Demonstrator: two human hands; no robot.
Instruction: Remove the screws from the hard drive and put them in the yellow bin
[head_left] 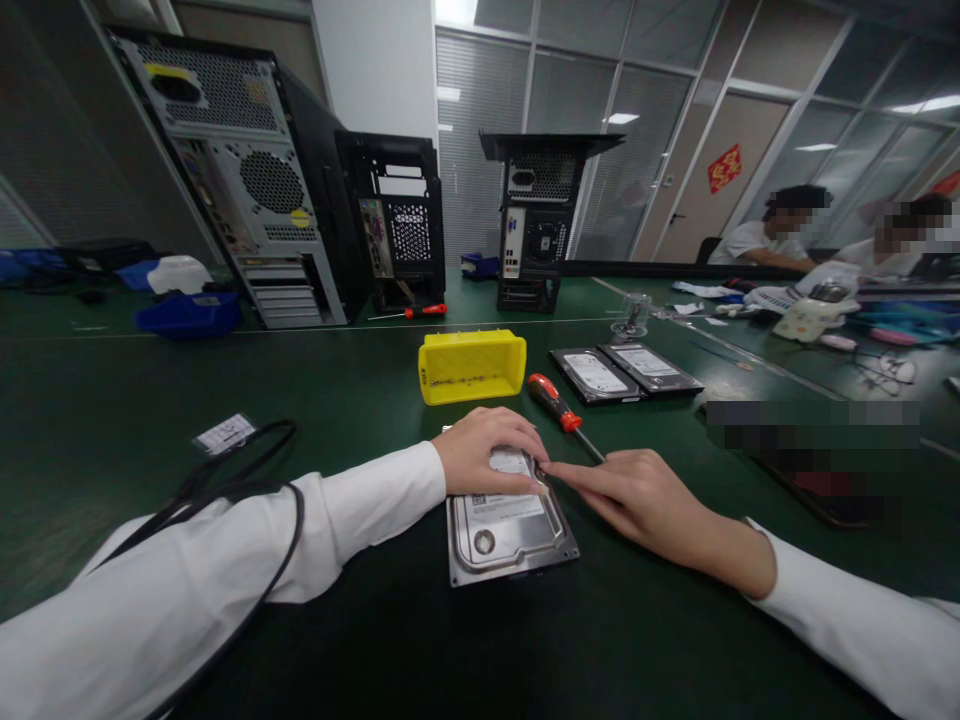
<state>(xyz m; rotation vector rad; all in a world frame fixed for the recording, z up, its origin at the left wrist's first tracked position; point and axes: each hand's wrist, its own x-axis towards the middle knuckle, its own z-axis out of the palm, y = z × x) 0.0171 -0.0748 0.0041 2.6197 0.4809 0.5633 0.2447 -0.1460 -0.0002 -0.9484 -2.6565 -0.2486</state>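
Note:
A silver hard drive (517, 540) lies label side up on the dark green table, its far part covered by my left hand. My left hand (487, 450) holds the drive from above, thumb across the label and fingers curved over the far right side. At the drive's right edge, the outstretched index finger of my right hand (649, 505) touches close to my left fingertips; its other fingers are partly bent. Nothing shows in the right hand. Just beyond lies a red-and-black screwdriver (555, 402), its tip hidden behind the right hand. A yellow bin (472, 345) with small screws stands behind the drive.
Two more hard drives (596, 374) lie at the back right. Several computer cases (277, 190) stand along the back, with another screwdriver (424, 311) before them. A black cable (292, 520) crosses my left sleeve. Two people sit at the far right.

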